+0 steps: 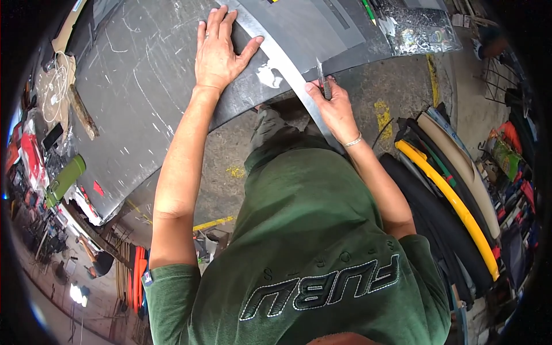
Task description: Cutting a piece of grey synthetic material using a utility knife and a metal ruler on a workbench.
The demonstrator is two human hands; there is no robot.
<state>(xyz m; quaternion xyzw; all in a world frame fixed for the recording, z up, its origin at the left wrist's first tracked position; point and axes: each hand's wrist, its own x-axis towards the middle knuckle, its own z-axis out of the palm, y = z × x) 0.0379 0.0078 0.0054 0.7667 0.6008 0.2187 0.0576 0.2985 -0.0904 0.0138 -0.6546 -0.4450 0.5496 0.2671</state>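
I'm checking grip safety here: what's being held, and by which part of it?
The right hand holds a knife by its handle; the left hand is spread flat, gripping nothing.

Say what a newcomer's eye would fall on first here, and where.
Probably the bright yellow roll, lying beside black rolls at the right. Next, the long silvery strip overhanging the dark table, with the left hand flat at its side and the right hand holding a cutter.
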